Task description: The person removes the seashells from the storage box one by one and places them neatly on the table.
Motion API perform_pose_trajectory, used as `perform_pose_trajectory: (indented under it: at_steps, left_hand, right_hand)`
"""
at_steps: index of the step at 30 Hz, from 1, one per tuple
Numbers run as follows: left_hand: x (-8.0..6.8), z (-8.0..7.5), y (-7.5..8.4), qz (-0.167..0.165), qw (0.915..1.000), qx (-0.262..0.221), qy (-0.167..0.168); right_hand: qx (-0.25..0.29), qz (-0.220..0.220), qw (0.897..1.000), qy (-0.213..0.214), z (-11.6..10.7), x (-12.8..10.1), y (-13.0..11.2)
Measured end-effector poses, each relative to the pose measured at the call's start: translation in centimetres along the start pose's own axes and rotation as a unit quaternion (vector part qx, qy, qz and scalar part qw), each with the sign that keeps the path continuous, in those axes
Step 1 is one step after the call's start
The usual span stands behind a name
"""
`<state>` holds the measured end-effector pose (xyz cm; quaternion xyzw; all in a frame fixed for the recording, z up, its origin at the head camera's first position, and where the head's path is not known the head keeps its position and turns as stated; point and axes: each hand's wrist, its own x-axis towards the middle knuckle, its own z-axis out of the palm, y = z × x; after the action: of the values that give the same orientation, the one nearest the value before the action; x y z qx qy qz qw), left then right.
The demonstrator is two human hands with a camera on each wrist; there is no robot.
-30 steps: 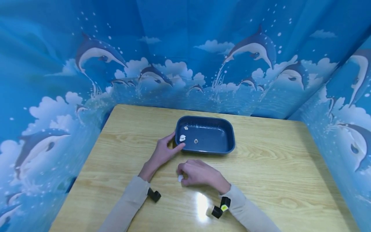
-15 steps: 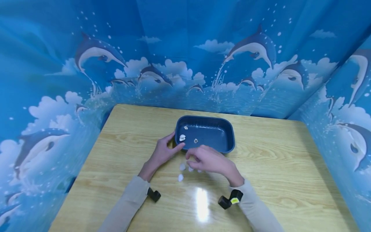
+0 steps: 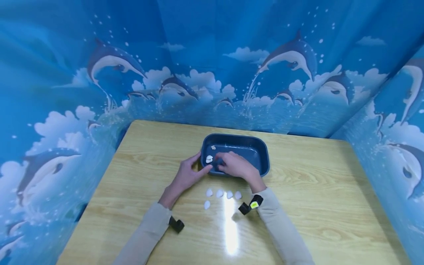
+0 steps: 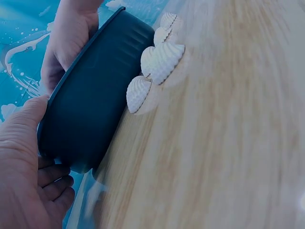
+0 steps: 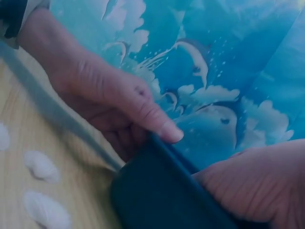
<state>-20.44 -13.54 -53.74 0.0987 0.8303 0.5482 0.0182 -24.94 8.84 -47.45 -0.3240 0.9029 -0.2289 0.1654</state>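
A dark blue plastic basin (image 3: 267,156) sits near the back of the table. My left hand (image 3: 189,173) grips its left front corner, thumb at the rim and fingers against the outer wall. Over the front rim reaches my right hand (image 3: 236,165), fingers bent down inside the basin. A pair of white seashells (image 3: 209,159) lies by the basin's left wall, with a small beige shell (image 3: 213,147) behind. Another small shell is hidden by my right hand, and I cannot tell whether the fingers hold it. Ribbed white shells (image 4: 164,62) lie on the table before the basin.
Four-sided wooden table (image 3: 314,206) with a glare patch in front of the basin. One white shell (image 3: 207,204) lies nearer me than the row of shells. A blue dolphin-print curtain (image 3: 212,66) hangs behind and beside the table.
My right hand has moved from the front of the table to the row of shells, then into the basin. A white shell it held now lies on the table. My left hand stays.
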Motion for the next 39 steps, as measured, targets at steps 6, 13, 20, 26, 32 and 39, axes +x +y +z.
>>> perform_pose_trajectory:
  at_steps: [6,13,20,26,32,39]
  left_hand:
    - [0.0,0.0,0.0,0.008,1.0,-0.001,0.003]
    - [0.0,-0.1,0.0,0.016,0.9999,0.005,0.002]
    - [0.0,-0.2,0.1,0.019,0.9998,0.01,0.002]
    - [-0.1,-0.1,0.1,0.014,0.9998,0.011,-0.002]
    - [-0.1,-0.1,0.0,0.008,0.9999,0.008,-0.001]
    - [-0.1,-0.1,0.0,0.012,0.9999,0.009,0.001]
  right_hand:
    - [-0.002,-0.002,1.0,0.011,0.8,1.2,0.3]
    - [0.004,-0.019,0.999,0.045,1.4,2.5,0.7]
    - [0.003,-0.041,0.998,0.04,1.9,2.9,0.8]
    - [-0.003,-0.025,0.998,0.049,1.9,2.8,1.0]
    - [0.005,-0.026,0.998,0.048,1.7,2.7,1.2]
    - [0.013,-0.023,0.999,0.036,1.6,2.7,1.2]
